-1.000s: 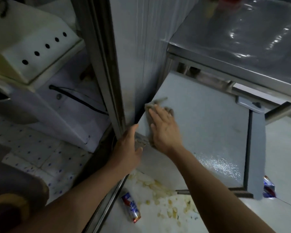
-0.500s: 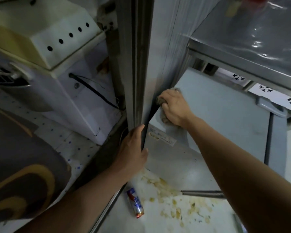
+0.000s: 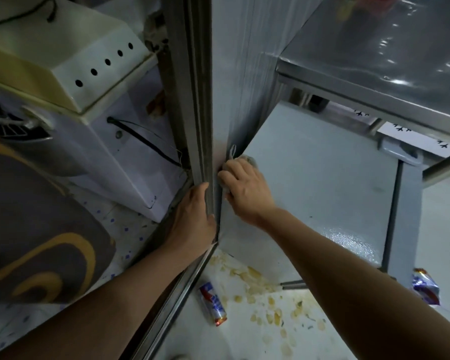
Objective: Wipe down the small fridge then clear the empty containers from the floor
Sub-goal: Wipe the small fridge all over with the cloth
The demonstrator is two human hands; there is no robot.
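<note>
The small grey fridge [image 3: 322, 178] stands under a steel table, its top facing me. My right hand [image 3: 244, 188] presses a grey cloth [image 3: 250, 160] onto the fridge's left edge, fingers curled over the cloth. My left hand [image 3: 192, 216] grips the upright metal door frame [image 3: 200, 113] beside the fridge. An empty drink can [image 3: 213, 304] lies on the floor below my arms. A crumpled foil wrapper [image 3: 425, 285] lies on the floor at the fridge's right front corner.
A steel table [image 3: 374, 74] overhangs the fridge. A white appliance [image 3: 89, 113] with a black cable stands left of the frame. Yellowish spilled bits [image 3: 265, 289] litter the floor. A patterned fabric [image 3: 37, 229] fills the lower left.
My right hand with the cloth slid from the fridge's near left edge up towards the back, then came back down a little. My left hand stayed on the frame.
</note>
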